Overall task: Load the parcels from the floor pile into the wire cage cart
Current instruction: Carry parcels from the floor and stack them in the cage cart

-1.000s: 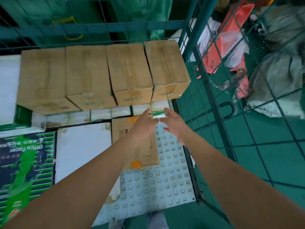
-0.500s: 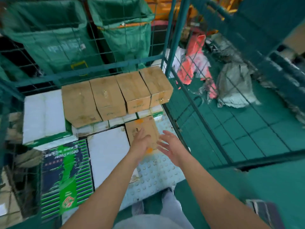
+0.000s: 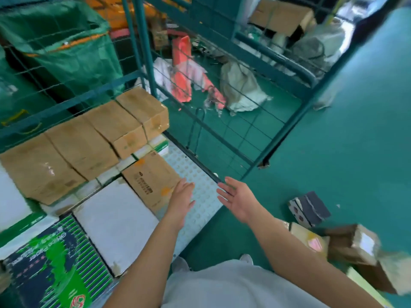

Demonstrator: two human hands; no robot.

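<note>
Left hand [image 3: 182, 197], fingers straight and empty, hovers over the studded cart floor [image 3: 195, 172] beside a flat brown box [image 3: 151, 176]. Right hand [image 3: 239, 197], fingers spread and empty, hangs just outside the cart edge. Four brown boxes [image 3: 89, 143] stand stacked inside the cart [image 3: 142, 41]. Loose parcels [image 3: 347, 243] lie on the green floor [image 3: 355, 130] at right.
</note>
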